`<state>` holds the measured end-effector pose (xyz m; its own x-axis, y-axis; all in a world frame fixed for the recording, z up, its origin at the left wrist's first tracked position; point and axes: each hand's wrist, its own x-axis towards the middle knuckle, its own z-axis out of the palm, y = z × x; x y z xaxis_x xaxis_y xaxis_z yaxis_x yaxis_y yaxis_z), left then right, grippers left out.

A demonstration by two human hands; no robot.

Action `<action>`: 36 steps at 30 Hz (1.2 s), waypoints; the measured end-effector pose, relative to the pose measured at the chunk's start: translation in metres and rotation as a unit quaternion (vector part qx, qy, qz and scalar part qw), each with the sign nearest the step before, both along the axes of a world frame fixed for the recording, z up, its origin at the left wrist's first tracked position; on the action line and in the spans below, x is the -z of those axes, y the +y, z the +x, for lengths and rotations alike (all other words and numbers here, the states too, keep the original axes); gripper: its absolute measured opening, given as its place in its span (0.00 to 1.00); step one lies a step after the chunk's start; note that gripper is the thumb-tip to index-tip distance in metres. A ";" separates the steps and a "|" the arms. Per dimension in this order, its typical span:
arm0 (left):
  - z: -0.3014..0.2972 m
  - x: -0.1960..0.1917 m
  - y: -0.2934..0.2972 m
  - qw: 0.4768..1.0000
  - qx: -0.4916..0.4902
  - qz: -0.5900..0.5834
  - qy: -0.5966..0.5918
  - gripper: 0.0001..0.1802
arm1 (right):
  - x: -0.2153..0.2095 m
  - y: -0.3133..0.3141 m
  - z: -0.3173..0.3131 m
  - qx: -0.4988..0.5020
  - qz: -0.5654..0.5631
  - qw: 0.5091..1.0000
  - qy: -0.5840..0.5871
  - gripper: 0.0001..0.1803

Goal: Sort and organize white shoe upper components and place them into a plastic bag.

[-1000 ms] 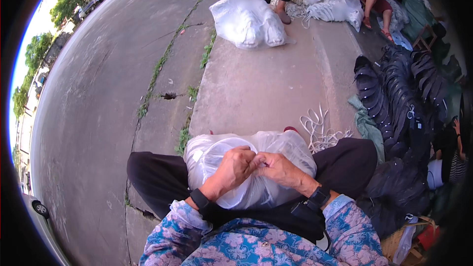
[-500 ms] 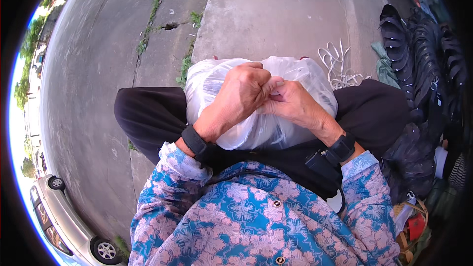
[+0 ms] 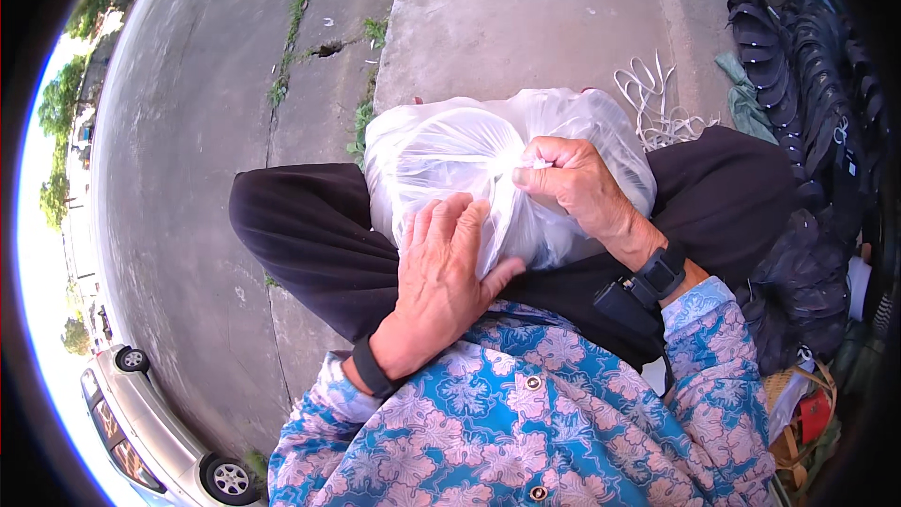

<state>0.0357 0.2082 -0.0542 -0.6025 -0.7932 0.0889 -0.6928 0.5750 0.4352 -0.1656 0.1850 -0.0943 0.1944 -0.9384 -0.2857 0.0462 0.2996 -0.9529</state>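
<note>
A full, translucent white plastic bag [image 3: 436, 145] sits between my bent legs, its top drawn together into a gathered knot near the middle. My right hand [image 3: 577, 183] pinches the bag's twisted end between thumb and fingers, just right of the gather. My left hand [image 3: 441, 258] lies open on the near left side of the bag, fingers stretched out and thumb apart. What the bag contains cannot be made out through the film.
White cord [image 3: 648, 108] lies loosely looped beyond my right knee. A green cloth [image 3: 744, 99] and long stacks of curved black pieces [image 3: 758, 52] line the right side. A woven basket [image 3: 784, 413] is at lower right. A parked car [image 3: 155, 427] stands at lower left.
My hands were together over the top of the bag. The left has let go and come down nearer me, flattening on the bag; the right still grips the twisted end.
</note>
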 end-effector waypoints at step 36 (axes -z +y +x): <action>-0.041 0.059 -0.066 0.943 0.115 0.166 0.263 0.07 | -0.016 0.017 -0.024 0.190 0.031 0.978 -0.083 0.12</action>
<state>-0.0051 0.1419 -0.1136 -0.7035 -0.6841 0.1924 -0.2046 0.4542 0.8671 -0.1900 0.2016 -0.0779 -0.1163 -0.9338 -0.3384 0.3173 0.2879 -0.9036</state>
